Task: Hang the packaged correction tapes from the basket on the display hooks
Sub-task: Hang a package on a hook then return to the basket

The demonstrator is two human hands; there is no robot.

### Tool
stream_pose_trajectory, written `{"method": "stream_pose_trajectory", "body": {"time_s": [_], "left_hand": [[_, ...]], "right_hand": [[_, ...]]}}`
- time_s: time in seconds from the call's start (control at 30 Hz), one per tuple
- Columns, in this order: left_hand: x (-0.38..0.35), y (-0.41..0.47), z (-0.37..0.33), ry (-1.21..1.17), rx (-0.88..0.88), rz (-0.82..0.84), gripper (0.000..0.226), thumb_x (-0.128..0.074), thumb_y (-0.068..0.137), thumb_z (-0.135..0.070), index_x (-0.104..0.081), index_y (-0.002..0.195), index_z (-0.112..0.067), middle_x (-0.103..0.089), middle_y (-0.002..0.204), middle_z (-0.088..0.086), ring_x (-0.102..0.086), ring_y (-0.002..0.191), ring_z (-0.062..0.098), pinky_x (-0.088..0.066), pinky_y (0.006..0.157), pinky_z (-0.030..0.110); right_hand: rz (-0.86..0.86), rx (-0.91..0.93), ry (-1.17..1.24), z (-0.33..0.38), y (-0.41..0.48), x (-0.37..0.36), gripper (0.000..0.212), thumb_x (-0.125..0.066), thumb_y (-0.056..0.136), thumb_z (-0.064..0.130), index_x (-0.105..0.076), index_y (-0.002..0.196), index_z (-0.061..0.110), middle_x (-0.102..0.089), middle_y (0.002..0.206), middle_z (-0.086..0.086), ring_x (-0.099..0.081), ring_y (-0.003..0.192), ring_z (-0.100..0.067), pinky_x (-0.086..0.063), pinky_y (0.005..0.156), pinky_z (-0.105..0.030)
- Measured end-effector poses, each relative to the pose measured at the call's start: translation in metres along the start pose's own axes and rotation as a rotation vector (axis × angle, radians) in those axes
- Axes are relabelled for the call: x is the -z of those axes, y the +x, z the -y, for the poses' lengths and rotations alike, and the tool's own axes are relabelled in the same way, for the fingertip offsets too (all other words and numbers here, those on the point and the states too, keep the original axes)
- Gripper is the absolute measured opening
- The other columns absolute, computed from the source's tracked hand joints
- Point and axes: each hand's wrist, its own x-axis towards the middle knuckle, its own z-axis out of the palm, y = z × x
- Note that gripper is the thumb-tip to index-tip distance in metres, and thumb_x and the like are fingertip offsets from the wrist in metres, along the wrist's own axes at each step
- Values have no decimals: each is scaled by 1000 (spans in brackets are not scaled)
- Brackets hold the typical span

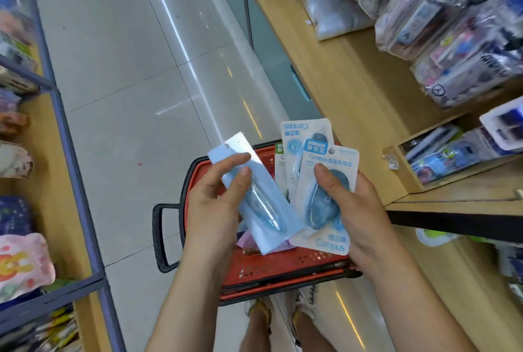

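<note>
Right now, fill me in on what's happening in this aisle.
A person stands over a red basket on the floor, holding packaged correction tapes in both hands. The left hand grips one pack, tilted; the right hand holds at least two more, fanned, thumb on the front one. All are above the basket, none hung yet.

Both arms are extended forward. One packet [268, 218] is pinched by the left hand [215, 204]; fanned packets [328, 210] are gripped by the right hand [359, 210].
</note>
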Motion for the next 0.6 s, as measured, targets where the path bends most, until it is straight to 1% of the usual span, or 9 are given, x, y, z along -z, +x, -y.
{"method": "stream_pose_trajectory", "body": {"time_s": [0.07, 0.17, 0.27, 0.3, 0.37, 0.43, 0.5, 0.57, 0.6], "left_hand": [[4, -6, -17, 111, -80, -41, 25, -65, 93, -14, -78, 90, -36, -72, 108, 1, -67, 90, 12, -55, 79, 24], [3, -20, -47, 202, -180, -15, 33, -65, 93, -13, -79, 86, -41, -65, 105, 0, -67, 96, 10, -54, 87, 30], [-4, -34, -74, 313, -225, 31, 41, -64, 94, -14, -75, 79, -51, -60, 103, -6, -62, 97, -3, -49, 91, 23], [-6, -39, -82, 340, -231, 42, 37, -65, 93, -18, -74, 80, -52, -60, 106, -6, -61, 99, -5, -48, 93, 24], [-9, -49, -97, 382, -252, 80, 15, -68, 88, -34, -76, 84, -46, -60, 109, -6, -61, 100, -6, -47, 95, 22], [-9, -59, -111, 478, -296, 118, 6, -71, 85, -41, -73, 83, -46, -58, 104, -7, -58, 96, -10, -43, 88, 9], [-8, -68, -123, 522, -322, 144, 9, -72, 84, -42, -69, 78, -49, -55, 98, -7, -57, 92, -10, -41, 79, 5], [-4, -73, -134, 478, -315, 180, 7, -71, 81, -51, -73, 75, -49, -58, 99, -2, -59, 93, -5, -44, 83, 10], [0, -76, -139, 429, -298, 209, 12, -71, 78, -57, -76, 76, -46, -62, 101, 0, -61, 96, -1, -47, 88, 18]], "right_hand": [[-2, 16, 13, 19, -13, -1, 43, -70, 73, 28, -68, 114, 17, -76, 105, -4, -73, 94, -21, -61, 78, -34], [8, 45, 10, 47, -33, -7, 43, -70, 71, 28, -68, 112, 16, -76, 106, -6, -73, 98, -24, -58, 87, -42], [49, 76, 3, 71, -53, -17, 43, -72, 72, 26, -68, 113, 13, -75, 108, -9, -71, 102, -28, -54, 94, -49], [57, 90, -6, 78, -60, -21, 41, -74, 74, 25, -68, 113, 13, -75, 109, -9, -71, 103, -29, -54, 95, -49], [75, 129, -29, 89, -72, -28, 39, -78, 78, 22, -68, 114, 13, -75, 110, -8, -70, 106, -29, -53, 96, -48], [82, 157, -34, 100, -85, -36, 41, -78, 79, 23, -67, 118, 12, -75, 111, -8, -70, 106, -28, -54, 94, -44], [89, 187, -46, 110, -97, -45, 41, -77, 78, 24, -67, 117, 14, -75, 110, -6, -71, 104, -26, -56, 89, -39], [97, 213, -68, 121, -110, -54, 41, -71, 76, 26, -68, 115, 15, -76, 107, -4, -72, 101, -23, -56, 86, -38], [98, 225, -81, 126, -117, -59, 42, -70, 76, 26, -68, 116, 15, -76, 108, -4, -72, 101, -24, -56, 87, -40]]}}
